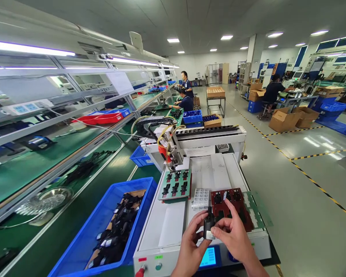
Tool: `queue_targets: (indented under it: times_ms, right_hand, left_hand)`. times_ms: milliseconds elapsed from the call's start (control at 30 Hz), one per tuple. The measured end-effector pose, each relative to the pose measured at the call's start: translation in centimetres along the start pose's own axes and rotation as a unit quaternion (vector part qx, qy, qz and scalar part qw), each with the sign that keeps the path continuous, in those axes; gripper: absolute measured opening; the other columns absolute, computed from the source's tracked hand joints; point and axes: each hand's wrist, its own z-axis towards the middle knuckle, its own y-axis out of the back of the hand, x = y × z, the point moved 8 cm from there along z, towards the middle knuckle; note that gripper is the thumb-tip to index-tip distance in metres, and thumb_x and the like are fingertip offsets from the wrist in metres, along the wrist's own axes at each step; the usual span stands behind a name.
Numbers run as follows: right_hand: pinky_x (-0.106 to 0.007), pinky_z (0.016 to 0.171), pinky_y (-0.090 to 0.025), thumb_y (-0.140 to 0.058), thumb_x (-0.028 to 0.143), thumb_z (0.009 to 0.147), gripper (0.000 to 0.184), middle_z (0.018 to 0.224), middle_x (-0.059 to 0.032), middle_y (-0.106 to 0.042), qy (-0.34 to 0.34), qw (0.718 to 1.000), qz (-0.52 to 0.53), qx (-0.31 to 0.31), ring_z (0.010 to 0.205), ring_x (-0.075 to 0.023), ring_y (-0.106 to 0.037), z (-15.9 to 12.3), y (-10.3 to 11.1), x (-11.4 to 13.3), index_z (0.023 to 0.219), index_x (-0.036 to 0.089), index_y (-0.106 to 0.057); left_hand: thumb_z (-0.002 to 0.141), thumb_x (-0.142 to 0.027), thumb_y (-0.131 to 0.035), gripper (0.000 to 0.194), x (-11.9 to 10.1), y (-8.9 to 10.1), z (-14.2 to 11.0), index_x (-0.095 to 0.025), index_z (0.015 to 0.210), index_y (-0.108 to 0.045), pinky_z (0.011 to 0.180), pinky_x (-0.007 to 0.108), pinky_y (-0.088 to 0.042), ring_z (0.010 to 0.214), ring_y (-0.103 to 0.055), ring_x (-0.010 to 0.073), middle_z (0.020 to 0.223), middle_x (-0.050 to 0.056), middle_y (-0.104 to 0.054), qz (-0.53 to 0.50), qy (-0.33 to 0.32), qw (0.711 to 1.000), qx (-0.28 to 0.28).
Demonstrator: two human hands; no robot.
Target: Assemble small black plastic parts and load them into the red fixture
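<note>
My left hand (191, 243) is closed around a small black plastic device (209, 223) with a white label on its lower end. The thumb and a bent finger of my right hand (233, 234) press on the same device, over its label, while the index finger stretches forward. A small white piece (225, 195) shows at that fingertip; whether it sticks to the finger or lies behind it I cannot tell. Just beyond is a red-brown fixture (217, 211) with black parts in it. Beside it lies a sheet of white labels (201, 198).
A green fixture (165, 191) with several black parts sits under the machine's tool head (168, 156). At left, a blue bin (75, 252) holds many black devices. A lit display (209, 257) and a red knob (140, 271) are on the machine's front. Other people work farther back.
</note>
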Motion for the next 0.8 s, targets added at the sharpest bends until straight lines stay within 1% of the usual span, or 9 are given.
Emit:
queue_targets:
  times_ms: [267,433,500,533,600,667,700,733,800]
  right_hand:
    - [-0.036,0.072,-0.045,-0.080,0.040,0.087,0.107,0.081,0.0017,-0.074,0.010,1.000,-0.023,-0.016,0.074,-0.0212,-0.063,-0.3,0.1,0.1,0.165,0.020,-0.009]
    - [-0.036,0.070,-0.048,-0.078,0.040,0.089,0.107,0.080,0.0024,-0.074,0.031,0.997,-0.060,-0.044,0.069,-0.0202,-0.060,-1.1,-0.7,-0.1,0.167,0.024,-0.006]
    - [-0.034,0.065,-0.049,-0.075,0.041,0.092,0.102,0.080,0.0022,-0.073,0.065,0.990,-0.102,-0.068,0.062,-0.0187,-0.056,-1.7,-0.9,-0.5,0.167,0.026,-0.007]
    - [-0.034,0.063,-0.049,-0.074,0.041,0.093,0.098,0.083,0.0011,-0.074,0.096,0.983,-0.129,-0.091,0.059,-0.0179,-0.054,-1.9,-0.8,-0.6,0.166,0.028,-0.011]
    - [-0.034,0.062,-0.049,-0.074,0.042,0.093,0.089,0.096,-0.0034,-0.074,0.174,0.957,-0.176,-0.149,0.059,-0.0167,-0.051,-2.6,-0.4,-0.4,0.164,0.030,-0.020]
    - [-0.034,0.062,-0.050,-0.077,0.043,0.091,0.091,0.104,-0.0061,-0.071,0.221,0.938,-0.202,-0.176,0.062,-0.0170,-0.053,-2.8,-0.3,-0.4,0.163,0.030,-0.023]
    - [-0.033,0.062,-0.049,-0.079,0.042,0.088,0.096,0.100,-0.0050,-0.070,0.221,0.939,-0.208,-0.164,0.063,-0.0177,-0.054,-2.5,-0.6,-0.7,0.163,0.028,-0.021]
    - [-0.032,0.060,-0.049,-0.079,0.041,0.087,0.100,0.092,-0.0025,-0.070,0.204,0.946,-0.213,-0.135,0.062,-0.0186,-0.055,-2.0,-1.2,-1.2,0.164,0.026,-0.018]
    - [-0.031,0.058,-0.047,-0.079,0.039,0.084,0.103,0.076,0.0028,-0.068,0.152,0.962,-0.217,-0.072,0.059,-0.0207,-0.059,-0.7,-2.6,-2.5,0.165,0.024,-0.017]
  left_hand:
    - [0.084,-0.019,-0.076,0.054,-0.8,0.0,-0.5,-0.031,0.136,-0.067,0.092,0.034,-0.061,0.141,-0.055,0.0376,0.158,0.012,-0.051,-0.009,0.008,1.000,0.005]
    - [0.081,-0.015,-0.075,0.055,-1.2,0.4,-0.9,-0.032,0.133,-0.069,0.088,0.030,-0.062,0.140,-0.057,0.0363,0.156,0.010,-0.054,-0.008,0.013,1.000,-0.020]
    - [0.080,-0.016,-0.077,0.054,-1.2,0.7,-1.0,-0.031,0.132,-0.070,0.086,0.030,-0.062,0.140,-0.057,0.0368,0.156,0.010,-0.055,-0.012,0.016,1.000,-0.023]
    - [0.080,-0.017,-0.078,0.055,-1.2,0.8,-1.1,-0.031,0.132,-0.070,0.087,0.031,-0.063,0.139,-0.058,0.0368,0.155,0.011,-0.057,-0.023,0.020,0.999,-0.022]
    - [0.079,-0.017,-0.080,0.060,-1.1,1.0,-1.2,-0.030,0.136,-0.068,0.093,0.034,-0.062,0.135,-0.062,0.0363,0.152,0.013,-0.061,-0.056,0.030,0.998,-0.018]
    - [0.078,-0.019,-0.083,0.061,-1.4,1.3,-1.3,-0.030,0.136,-0.069,0.094,0.037,-0.063,0.135,-0.062,0.0372,0.151,0.014,-0.062,-0.070,0.022,0.997,-0.020]
    - [0.079,-0.021,-0.082,0.058,-1.7,1.4,-1.4,-0.030,0.135,-0.070,0.094,0.037,-0.063,0.137,-0.061,0.0381,0.151,0.014,-0.062,-0.059,0.007,0.998,-0.023]
    - [0.082,-0.022,-0.081,0.052,-2.1,1.5,-1.5,-0.030,0.132,-0.072,0.094,0.038,-0.063,0.139,-0.058,0.0387,0.152,0.015,-0.061,-0.033,-0.012,0.999,-0.022]
    - [0.088,-0.024,-0.076,0.040,-2.1,1.4,-1.8,-0.031,0.127,-0.077,0.097,0.041,-0.063,0.143,-0.054,0.0384,0.152,0.015,-0.061,0.026,-0.045,0.999,-0.017]
